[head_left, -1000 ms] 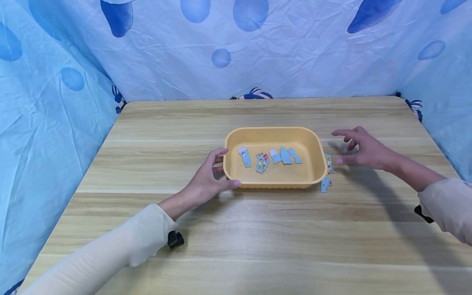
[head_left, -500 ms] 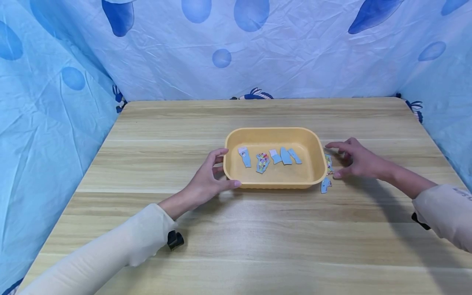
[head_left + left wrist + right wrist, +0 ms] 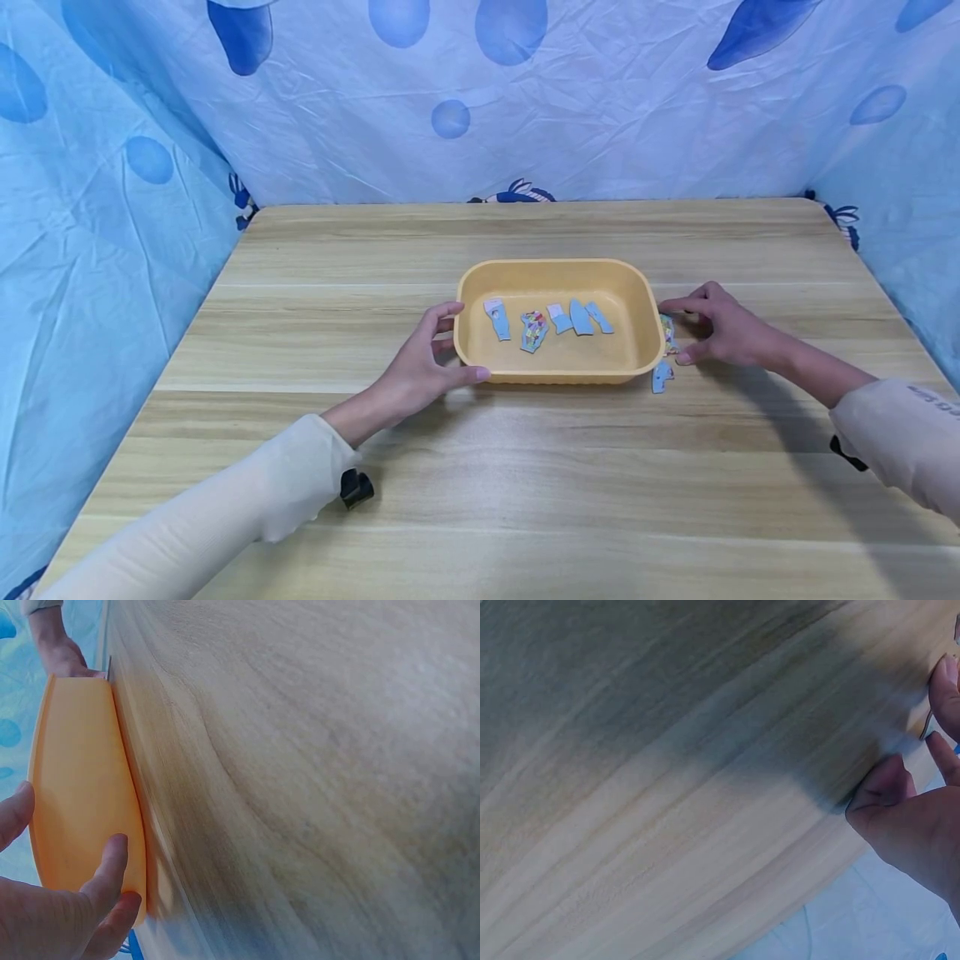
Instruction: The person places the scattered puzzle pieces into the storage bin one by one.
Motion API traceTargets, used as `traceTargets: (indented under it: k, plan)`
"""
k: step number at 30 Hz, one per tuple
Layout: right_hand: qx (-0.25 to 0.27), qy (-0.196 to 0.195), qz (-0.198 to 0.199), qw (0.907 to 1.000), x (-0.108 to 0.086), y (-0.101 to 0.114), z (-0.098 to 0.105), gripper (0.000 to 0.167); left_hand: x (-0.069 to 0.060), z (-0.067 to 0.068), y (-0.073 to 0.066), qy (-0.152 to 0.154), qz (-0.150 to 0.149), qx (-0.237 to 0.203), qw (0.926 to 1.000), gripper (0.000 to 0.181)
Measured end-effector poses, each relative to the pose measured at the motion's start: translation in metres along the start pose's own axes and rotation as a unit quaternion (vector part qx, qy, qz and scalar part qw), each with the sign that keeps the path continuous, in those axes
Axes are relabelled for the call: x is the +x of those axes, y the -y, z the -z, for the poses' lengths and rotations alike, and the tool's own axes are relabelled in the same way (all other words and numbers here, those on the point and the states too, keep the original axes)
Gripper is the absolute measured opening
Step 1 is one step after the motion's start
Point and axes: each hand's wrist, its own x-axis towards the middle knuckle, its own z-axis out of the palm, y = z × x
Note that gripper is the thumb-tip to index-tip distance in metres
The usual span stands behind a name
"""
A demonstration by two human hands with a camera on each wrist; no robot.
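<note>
My left hand (image 3: 422, 360) holds the left end of a yellow plastic tray (image 3: 555, 377), its thumb at the near rim and its fingers along the end wall. In the left wrist view the fingers of my left hand (image 3: 56, 907) lie against the tray's side (image 3: 82, 772). At the tray's right end my right hand (image 3: 723, 329) pinches a multicoloured jigsaw puzzle piece (image 3: 669, 333) between thumb and fingers, close to the table. Just nearer lies a blue puzzle piece (image 3: 661, 377). Inside the tray several pieces lie apart, among them a multicoloured one (image 3: 534, 332) and a blue one (image 3: 581, 317).
The tray stands on a wood-grain table (image 3: 480, 483). A blue patterned cloth (image 3: 585, 133) hangs behind the table and along both sides. Black straps or devices (image 3: 356, 488) show at both wrists.
My right hand has come down and leftward to the multicoloured puzzle piece, its thumb and fingers closing at that piece's edges. The left hand and the tray have stayed put.
</note>
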Motion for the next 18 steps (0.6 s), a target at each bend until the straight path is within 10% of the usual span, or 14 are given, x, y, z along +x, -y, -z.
traceTargets:
  k: [18]
  plan:
    - [-0.022,-0.012,-0.014,0.9996,-0.0035,0.0030,-0.0007,0.067,-0.0002,0.0006,-0.0005,0.002,-0.005,-0.001,1.0000,0.095]
